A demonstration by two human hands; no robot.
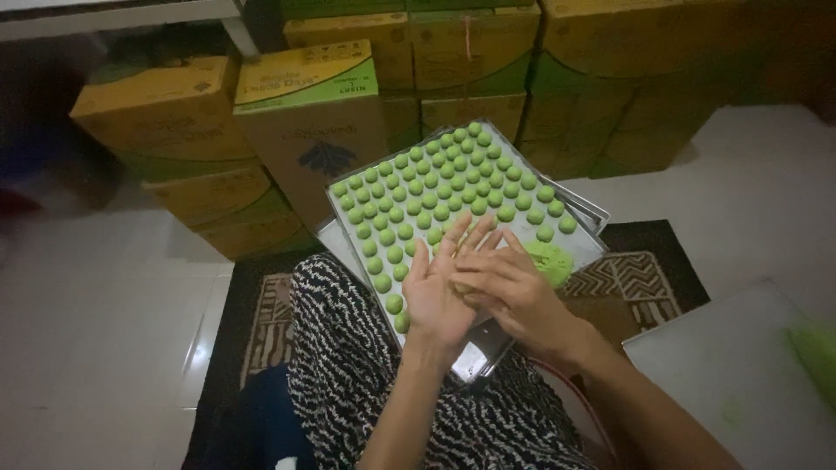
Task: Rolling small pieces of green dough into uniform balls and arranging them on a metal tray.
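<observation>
Two hands [475, 283] pressed together, one tray [592, 211], many green balls [435, 187]

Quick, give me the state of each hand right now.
Left hand: open, palm flat against the right.
Right hand: open, laid across the left palm; whether green dough sits between them cannot be told.

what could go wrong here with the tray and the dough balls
1. The metal tray appears to rest tilted on the lap, so a leg shift might roll the green dough balls out of their rows.
2. The left hand and right hand work pressed together just over the nearest balls; a dip could flatten some.
3. The loose green dough lump lies near the tray's edge and might slide off.
</observation>
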